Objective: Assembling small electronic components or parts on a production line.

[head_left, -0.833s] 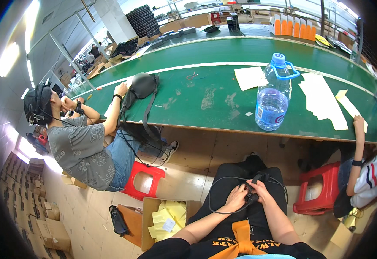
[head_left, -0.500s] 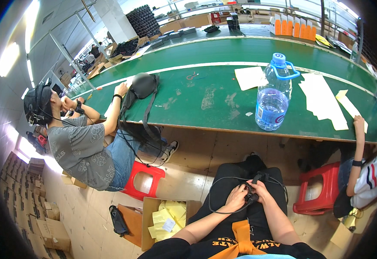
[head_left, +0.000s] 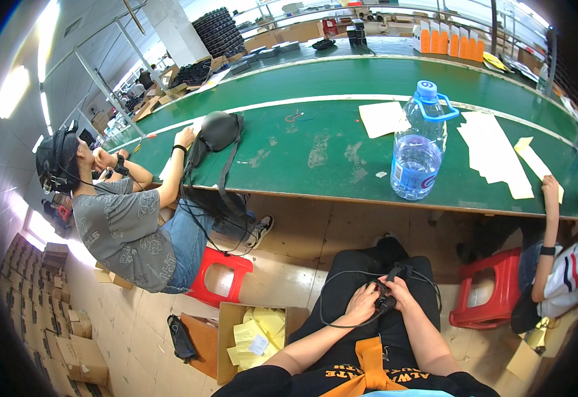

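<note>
In my lap, between my thighs, a small black device point(head_left: 386, 304) with a cable rests in my hands; its exact kind does not show. My left hand point(head_left: 362, 302) is closed around its left side. From the right, my right hand point(head_left: 399, 292) grips it too, with the fingers partly hidden. A black cable point(head_left: 322, 299) loops out over both legs and back to the device. Ahead of me on the green workbench point(head_left: 289, 159) stands a large clear water bottle point(head_left: 419, 155) with a blue cap and handle, partly filled. Neither hand touches it.
Pale paper sheets point(head_left: 494, 152) lie right of the bottle. A person in grey point(head_left: 127, 228) sits left beside a black bag point(head_left: 217, 135); another person's hand point(head_left: 551, 188) rests on a paper strip at right. Red stools point(head_left: 489, 291) and a box of yellow paper point(head_left: 259, 337) stand nearby.
</note>
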A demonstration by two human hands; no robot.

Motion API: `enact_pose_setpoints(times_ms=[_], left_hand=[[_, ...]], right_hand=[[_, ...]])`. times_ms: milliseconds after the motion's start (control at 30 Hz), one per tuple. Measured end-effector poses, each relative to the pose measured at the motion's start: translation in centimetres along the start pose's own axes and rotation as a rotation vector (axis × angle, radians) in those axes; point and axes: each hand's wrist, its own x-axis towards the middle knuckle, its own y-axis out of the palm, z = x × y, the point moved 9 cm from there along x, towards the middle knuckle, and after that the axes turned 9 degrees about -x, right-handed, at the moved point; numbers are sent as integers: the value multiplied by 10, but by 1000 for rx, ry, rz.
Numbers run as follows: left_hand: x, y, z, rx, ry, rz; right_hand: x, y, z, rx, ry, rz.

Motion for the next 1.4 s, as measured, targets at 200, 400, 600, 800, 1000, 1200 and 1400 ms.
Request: enact_pose_setpoints(times_ms=[200,400,600,800,1000,1200,1400], left_hand=[[-1,2,3,22,-18,23],[0,2,3,7,-34,20],[-3,6,13,4,-65,32],[-2,6,11,5,-52,28],[-1,0,6,-58,-42,-7],[-1,0,6,-53,-45,0],[-3,6,14,-5,-42,12]], right_hand=[[-3,0,2,68,32,-41],[-1,2,0,40,-3,18],[-3,5,3,-17,-10,28],[-2,0,2,-160,-42,-24],[-5,1,5,-149,-33,-36],[-5,-1,5,-147,-46,-51],[-2,-1,1,-39,-15,-31]])
